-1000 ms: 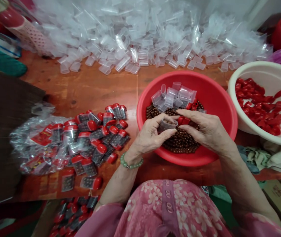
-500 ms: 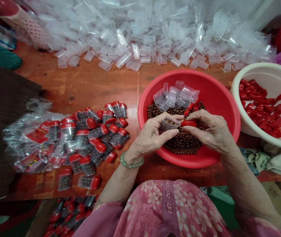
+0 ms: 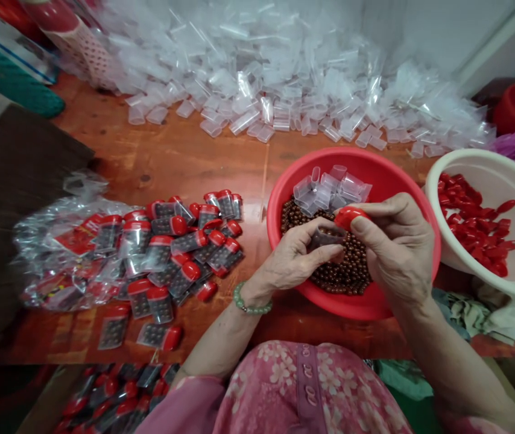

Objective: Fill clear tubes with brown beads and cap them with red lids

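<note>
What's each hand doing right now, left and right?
Left hand: closed around a small clear container filled with brown beads.
Right hand: pinching a red cap above that container.

readable text: none | red cards in plastic bags [image 3: 74,241], well left of the left hand's grip: print blurred, cannot be read | capped vials [image 3: 185,241] on the table: no label legible | red basin [image 3: 402,181], white bowl [image 3: 488,163]: no legible marks
</note>
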